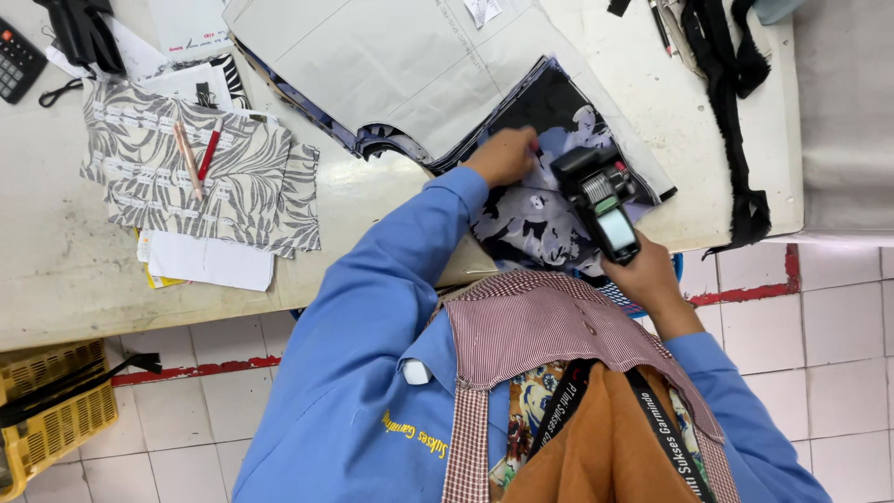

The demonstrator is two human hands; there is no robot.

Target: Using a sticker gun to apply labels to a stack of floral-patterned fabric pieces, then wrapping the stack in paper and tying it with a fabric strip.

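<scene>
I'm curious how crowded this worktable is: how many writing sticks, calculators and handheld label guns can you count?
Pencils or pens on the zebra-print fabric: 2, one tan, one red
Calculator: 1
Label gun, in the right hand: 1
Total: 4

I wear a blue long-sleeved work shirt with yellow lettering at seven o'clock on the chest. Over it lies a red-and-white striped apron bib, gingham-edged. A black lanyard with white print crosses an orange-brown cloth at five o'clock.
</scene>
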